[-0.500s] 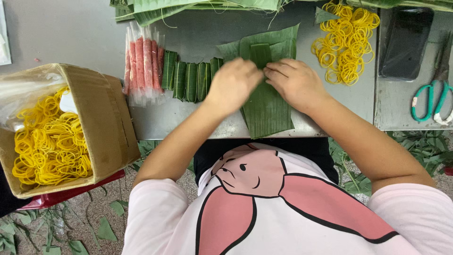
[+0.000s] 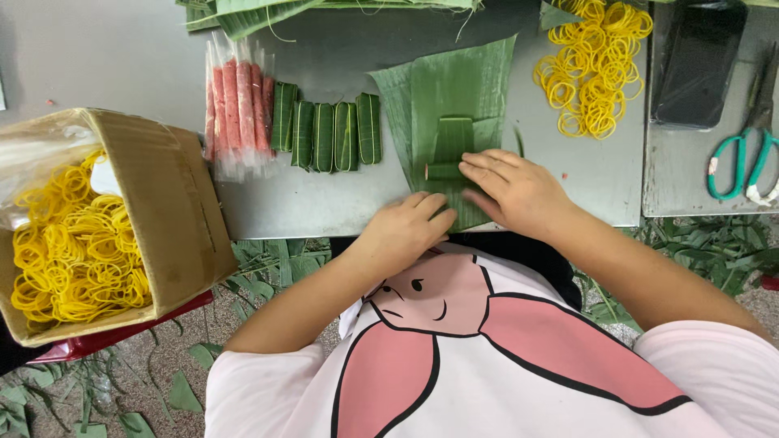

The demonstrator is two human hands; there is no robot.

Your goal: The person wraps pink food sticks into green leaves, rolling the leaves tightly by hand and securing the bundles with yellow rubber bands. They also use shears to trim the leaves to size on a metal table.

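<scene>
head view, both hands (image 2: 519, 193) flat on banana leaf (image 2: 454, 97)

Both hands have drawn nearer: left hand (image 2: 406, 229) at the leaf's (image 2: 454, 89) near edge, right hand (image 2: 511, 191) uncovering a small roll (image 2: 444, 171).

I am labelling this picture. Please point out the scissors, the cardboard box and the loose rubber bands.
scissors (image 2: 737, 165): head view, teal handle loops.
cardboard box (image 2: 174, 203): head view, right side wall.
loose rubber bands (image 2: 595, 69): head view, middle of yellow pile.
</scene>
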